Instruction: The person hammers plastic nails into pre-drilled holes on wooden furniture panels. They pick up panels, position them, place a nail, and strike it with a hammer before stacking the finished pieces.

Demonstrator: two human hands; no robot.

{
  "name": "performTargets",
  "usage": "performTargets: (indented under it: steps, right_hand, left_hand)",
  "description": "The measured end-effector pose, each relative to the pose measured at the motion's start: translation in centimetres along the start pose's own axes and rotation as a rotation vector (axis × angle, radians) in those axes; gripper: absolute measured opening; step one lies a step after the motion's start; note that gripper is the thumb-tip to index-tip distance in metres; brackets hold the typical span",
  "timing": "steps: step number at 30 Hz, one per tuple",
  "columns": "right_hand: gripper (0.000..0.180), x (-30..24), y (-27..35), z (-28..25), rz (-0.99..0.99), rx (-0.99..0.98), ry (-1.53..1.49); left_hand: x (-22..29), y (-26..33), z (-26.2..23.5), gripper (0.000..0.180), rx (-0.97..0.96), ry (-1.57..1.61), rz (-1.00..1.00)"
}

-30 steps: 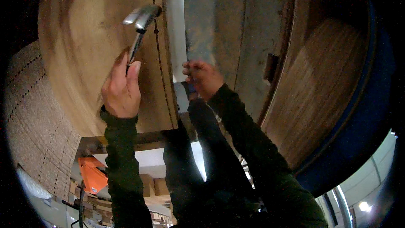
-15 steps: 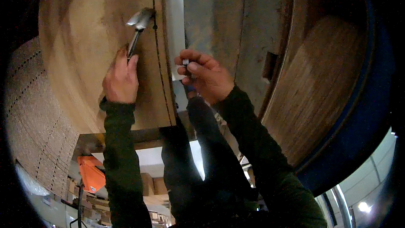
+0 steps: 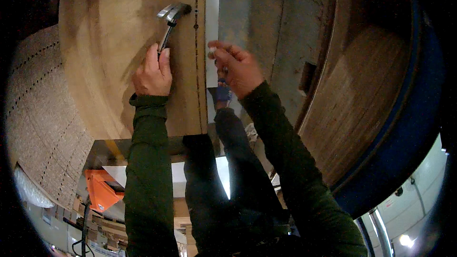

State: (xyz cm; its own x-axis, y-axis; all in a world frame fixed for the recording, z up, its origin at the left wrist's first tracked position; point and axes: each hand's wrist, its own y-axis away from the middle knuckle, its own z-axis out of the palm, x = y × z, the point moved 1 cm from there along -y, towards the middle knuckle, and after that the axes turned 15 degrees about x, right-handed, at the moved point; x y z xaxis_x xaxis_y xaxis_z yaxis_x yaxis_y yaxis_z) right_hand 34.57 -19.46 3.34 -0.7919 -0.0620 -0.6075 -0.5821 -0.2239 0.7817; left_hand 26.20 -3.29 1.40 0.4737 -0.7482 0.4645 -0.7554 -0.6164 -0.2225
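Note:
My left hand (image 3: 152,72) is closed round the handle of a claw hammer (image 3: 174,13). The hammer's metal head lies over a light wooden panel (image 3: 109,43), close to the dark line with holes along the panel's right edge. Just right of that edge, my right hand (image 3: 235,64) pinches a small pale, silvery piece (image 3: 212,52) between thumb and fingers. Motion blurs its fingertips, and the rest of the piece is hidden in them.
A speckled board (image 3: 43,85) with rows of small holes stands at the left. To the right are a worn grey-brown surface (image 3: 247,19) and a wood-grained panel (image 3: 366,95) beside a curved blue band (image 3: 404,128). An orange object (image 3: 100,190) is at lower left.
The hammer and my left hand have shifted right in view, along with the wooden panel. My right hand has risen slightly, still pinching the small piece.

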Motion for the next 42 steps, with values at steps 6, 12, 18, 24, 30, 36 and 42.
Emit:
performTargets:
  steps: [6, 12, 18, 24, 30, 36, 42]
  right_hand:
    - [0.020, -1.0, -5.0, 1.3, -0.896, 0.199, 0.766]
    - [0.018, -1.8, -6.0, 2.1, -1.419, 0.180, 0.992]
    - [0.020, -2.2, -5.7, 2.3, -1.410, 0.169, 1.041]
    - [0.026, -0.3, -4.2, 2.1, -0.863, 0.273, 0.695]
    - [0.020, 7.8, -4.9, -2.9, -0.118, 0.369, 0.162]
    - [0.025, 10.3, -2.0, -2.2, 0.177, 0.338, -0.182]
    - [0.021, 9.5, -2.6, -2.5, 0.144, 0.265, -0.055]
  left_hand:
    - [0.0, 0.1, 0.5, 0.025, 0.065, 0.041, 0.044]
    - [-0.1, 0.0, 0.4, 0.027, 0.053, 0.016, 0.023]
    - [-0.3, 0.1, 0.4, 0.027, 0.007, 0.048, -0.001]
    - [-0.6, 1.6, -2.3, 0.028, -0.081, 0.253, -0.102]
    - [2.3, 2.0, -3.8, 0.024, -0.052, 0.382, 0.017]
    - [2.3, 1.4, -3.2, 0.024, -0.178, 0.170, -0.011]
    - [1.4, 1.6, -2.7, 0.023, -0.267, 0.039, 0.031]
